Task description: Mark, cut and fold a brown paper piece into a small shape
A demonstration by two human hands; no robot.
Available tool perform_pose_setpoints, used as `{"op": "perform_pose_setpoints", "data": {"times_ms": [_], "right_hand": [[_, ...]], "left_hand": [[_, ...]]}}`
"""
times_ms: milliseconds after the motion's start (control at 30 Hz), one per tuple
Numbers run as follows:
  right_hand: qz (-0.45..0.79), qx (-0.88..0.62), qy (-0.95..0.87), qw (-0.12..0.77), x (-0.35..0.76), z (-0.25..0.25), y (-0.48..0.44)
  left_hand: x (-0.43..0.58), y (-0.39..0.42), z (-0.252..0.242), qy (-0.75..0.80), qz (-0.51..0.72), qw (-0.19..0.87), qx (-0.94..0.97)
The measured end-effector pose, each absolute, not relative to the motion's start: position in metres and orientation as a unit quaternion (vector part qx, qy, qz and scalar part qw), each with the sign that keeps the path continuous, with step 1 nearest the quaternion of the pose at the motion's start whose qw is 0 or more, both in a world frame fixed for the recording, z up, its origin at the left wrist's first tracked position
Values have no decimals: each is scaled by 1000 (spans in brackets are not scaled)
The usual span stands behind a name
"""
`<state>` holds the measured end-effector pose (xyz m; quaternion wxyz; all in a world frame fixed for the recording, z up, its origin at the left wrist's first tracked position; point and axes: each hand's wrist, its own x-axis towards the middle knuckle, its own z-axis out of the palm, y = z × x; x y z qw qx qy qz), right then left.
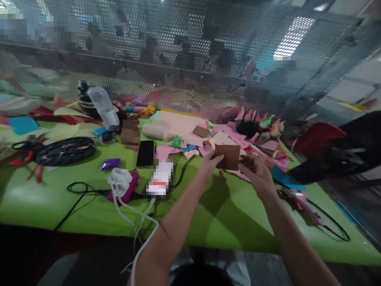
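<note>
Looking flat, brown and squarish, the paper (228, 157) is pinched by the left hand (212, 163); the right hand (257, 174) curls by its right edge, grip unclear.

Square card (228, 157) is plain brown; tabletop (98, 212), green; packet (110, 164), shiny purple; phone screen (145, 153), black; mesh panel (184, 24), grey, hole-dotted.

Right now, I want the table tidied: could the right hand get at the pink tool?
Probably yes: the pink tool lies uncovered near the right hand, and nothing tall seems to stand between them.
</note>
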<state>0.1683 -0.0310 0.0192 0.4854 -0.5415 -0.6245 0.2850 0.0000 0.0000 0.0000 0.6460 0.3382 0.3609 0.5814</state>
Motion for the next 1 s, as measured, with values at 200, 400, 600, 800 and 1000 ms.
{"op": "perform_pose_setpoints", "data": {"times_ms": [200,400,600,800,1000], "right_hand": [[395,-532,-560,498,161,4,-27],[402,-536,-568,478,164,2,-36],[380,-527,-598,470,167,-1,-38],[313,-530,-662,427,169,-9,-32],[99,-560,-786,242,143,-15,-25]], "left_hand": [[-6,-3,4,388,546,646,366],[-15,-1,6,419,514,575,478],[-37,2,15,501,398,377,670],[-64,6,28,544,348,340,684],[-78,4,35,594,220,266,727]]}}
